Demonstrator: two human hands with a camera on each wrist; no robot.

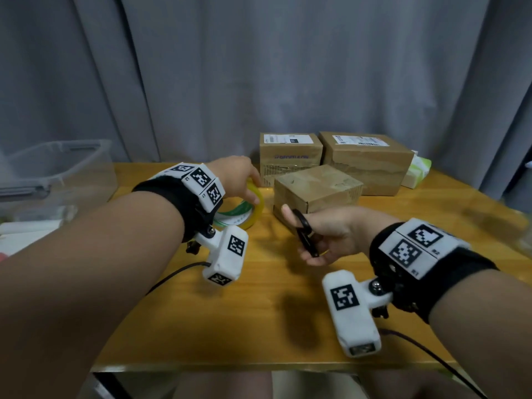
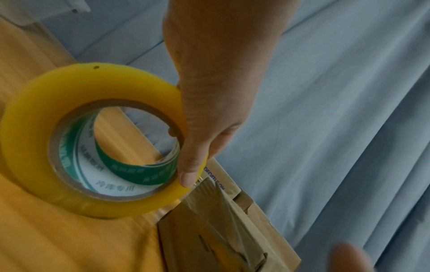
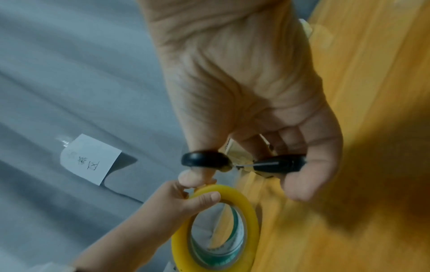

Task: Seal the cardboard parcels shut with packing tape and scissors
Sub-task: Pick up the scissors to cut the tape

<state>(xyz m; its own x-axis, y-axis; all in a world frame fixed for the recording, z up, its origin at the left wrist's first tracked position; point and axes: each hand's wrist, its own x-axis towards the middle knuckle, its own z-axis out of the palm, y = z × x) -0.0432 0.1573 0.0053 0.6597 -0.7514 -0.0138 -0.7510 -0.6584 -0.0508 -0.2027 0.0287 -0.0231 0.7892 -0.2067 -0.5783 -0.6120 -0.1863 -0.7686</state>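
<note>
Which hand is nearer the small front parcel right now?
Right. The right hand, holding the scissors, has its thumb tip against the small front parcel at the near corner. The left hand grips the tape roll just left of it.

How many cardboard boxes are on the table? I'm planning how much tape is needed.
3: a small box nearest the hands, one behind it at the back left, a larger one at the back right. Others may be out of view.

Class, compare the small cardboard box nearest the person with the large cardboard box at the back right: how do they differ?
The small cardboard box sits turned at an angle; the large cardboard box sits roughly square to the table edge. The large one bears a white label on top; the small one shows none. Both are brown, closed, on the wooden table.
</note>
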